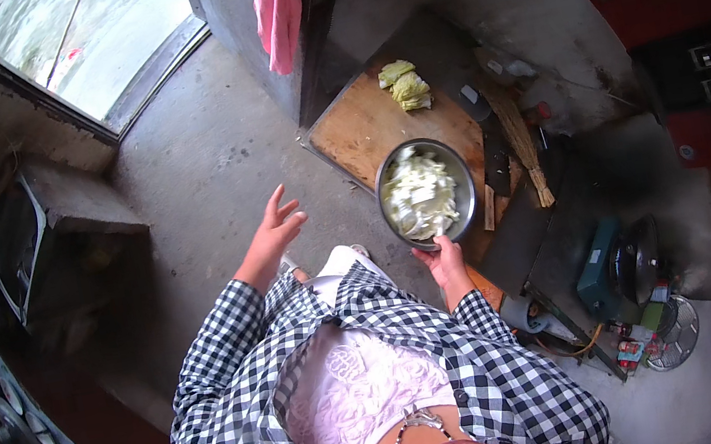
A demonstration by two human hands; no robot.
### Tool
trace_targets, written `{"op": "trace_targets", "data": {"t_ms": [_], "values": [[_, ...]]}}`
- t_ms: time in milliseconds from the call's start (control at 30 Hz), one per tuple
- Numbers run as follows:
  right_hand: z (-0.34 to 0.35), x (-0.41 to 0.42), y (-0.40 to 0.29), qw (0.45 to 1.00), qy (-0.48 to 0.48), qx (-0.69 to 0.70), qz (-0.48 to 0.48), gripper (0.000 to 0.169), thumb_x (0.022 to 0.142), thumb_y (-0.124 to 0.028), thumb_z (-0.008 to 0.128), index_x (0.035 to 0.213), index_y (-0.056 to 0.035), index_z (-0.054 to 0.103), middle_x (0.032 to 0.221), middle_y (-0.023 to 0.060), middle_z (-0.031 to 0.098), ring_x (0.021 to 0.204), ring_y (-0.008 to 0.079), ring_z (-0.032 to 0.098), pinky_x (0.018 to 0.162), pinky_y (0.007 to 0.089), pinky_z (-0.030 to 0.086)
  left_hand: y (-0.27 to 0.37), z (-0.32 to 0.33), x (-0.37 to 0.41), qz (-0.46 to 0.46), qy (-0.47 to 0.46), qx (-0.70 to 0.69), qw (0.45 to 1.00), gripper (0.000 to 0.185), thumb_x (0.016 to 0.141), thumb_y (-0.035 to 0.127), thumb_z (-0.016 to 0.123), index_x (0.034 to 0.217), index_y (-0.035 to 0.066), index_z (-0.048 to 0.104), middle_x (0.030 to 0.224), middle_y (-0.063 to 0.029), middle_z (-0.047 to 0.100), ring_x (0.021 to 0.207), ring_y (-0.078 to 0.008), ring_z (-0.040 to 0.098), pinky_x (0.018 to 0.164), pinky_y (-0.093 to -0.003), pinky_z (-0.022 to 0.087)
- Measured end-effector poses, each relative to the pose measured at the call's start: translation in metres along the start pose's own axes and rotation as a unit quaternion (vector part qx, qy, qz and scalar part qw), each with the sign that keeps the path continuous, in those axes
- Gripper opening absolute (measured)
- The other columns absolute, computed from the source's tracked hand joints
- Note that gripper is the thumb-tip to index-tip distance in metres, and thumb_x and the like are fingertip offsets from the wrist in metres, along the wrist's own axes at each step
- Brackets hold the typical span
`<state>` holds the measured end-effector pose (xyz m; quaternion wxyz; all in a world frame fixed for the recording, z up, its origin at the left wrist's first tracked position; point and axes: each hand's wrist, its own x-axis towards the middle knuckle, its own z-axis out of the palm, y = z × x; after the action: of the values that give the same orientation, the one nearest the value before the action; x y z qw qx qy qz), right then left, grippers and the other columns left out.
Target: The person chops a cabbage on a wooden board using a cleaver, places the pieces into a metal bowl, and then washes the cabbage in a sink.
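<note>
My right hand (447,266) grips the near rim of a round metal bowl (468,182), thumb on the inside edge. Chopped pale cabbage (420,190) fills much of the bowl, slightly blurred. The bowl appears over the near part of a wooden cutting board (345,125); whether it touches the board I cannot tell. Out to the left, my left hand (274,225) is held in the air above the floor, fingers apart and holding nothing. Pieces of leafy yellow-green cabbage (407,86) lie at the far side of the board.
A straw brush (519,147) lies right of the board. Farther right stand a blue-green gas stove (599,268) and a wire strainer (679,336). A pink cloth (279,11) hangs beside the doorway (111,47). Concrete floor (194,157) stretches ahead; a block-like ledge (88,205) juts out at left.
</note>
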<state>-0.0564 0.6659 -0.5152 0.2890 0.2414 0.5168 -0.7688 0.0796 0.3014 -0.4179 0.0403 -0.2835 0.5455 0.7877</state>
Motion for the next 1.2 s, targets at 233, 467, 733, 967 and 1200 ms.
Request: {"op": "trace_targets", "data": {"t_ms": [233,467,733,967,1200], "values": [[-0.006,-0.006,-0.078,0.990,-0.095,0.010,0.101,0.044,0.106,-0.042,0.053,0.100,0.0007,0.062,0.108,0.0197,0.073,0.092,0.0278,0.073,0.074,0.0377,0.062,-0.019,-0.044,-0.010,-0.072,0.107,-0.049,0.990,0.056,0.103,0.023,0.057,0.154,0.006,0.041,0.144,-0.0145,0.057,0.125,-0.0234,0.061,0.105,-0.0369,0.049],[0.107,0.011,-0.178,0.917,-0.174,-0.360,-0.009,0.021,0.106,-0.022,0.056,0.094,-0.0046,0.058,0.089,0.0096,0.071,0.058,0.0130,0.065,0.053,0.0261,0.055,-0.009,-0.078,0.003,-0.107,0.227,-0.103,0.962,0.045,0.100,0.013,0.054,0.144,0.004,0.049,0.134,-0.0113,0.062,0.113,-0.0194,0.065,0.095,-0.0307,0.053],[0.239,0.266,-0.262,0.645,0.149,-0.658,-0.359,0.062,0.082,-0.046,0.078,0.126,-0.0060,0.061,0.132,0.0237,0.061,0.129,0.0401,0.054,0.110,0.0496,0.043,0.067,-0.030,0.049,-0.084,0.220,-0.060,0.970,0.040,0.101,0.012,0.053,0.140,0.003,0.053,0.130,-0.0103,0.063,0.112,-0.0177,0.064,0.097,-0.0308,0.052],[0.226,0.330,-0.273,0.627,0.051,-0.709,-0.319,0.061,0.079,-0.036,0.080,0.126,-0.0039,0.061,0.133,0.0233,0.061,0.124,0.0417,0.057,0.105,0.0469,0.047,0.074,0.002,0.096,-0.090,0.218,-0.061,0.970,0.037,0.102,0.012,0.053,0.138,0.003,0.054,0.125,-0.0084,0.064,0.109,-0.0157,0.064,0.097,-0.0305,0.052],[0.237,0.302,-0.241,0.625,-0.187,-0.688,-0.318,0.050,0.081,-0.024,0.079,0.125,-0.0073,0.062,0.114,0.0187,0.069,0.110,0.0383,0.064,0.096,0.0468,0.051,0.087,0.000,0.127,-0.108,0.201,-0.043,0.973,0.035,0.104,0.014,0.055,0.137,0.003,0.055,0.123,-0.0075,0.066,0.107,-0.0157,0.066,0.096,-0.0300,0.053]]}}
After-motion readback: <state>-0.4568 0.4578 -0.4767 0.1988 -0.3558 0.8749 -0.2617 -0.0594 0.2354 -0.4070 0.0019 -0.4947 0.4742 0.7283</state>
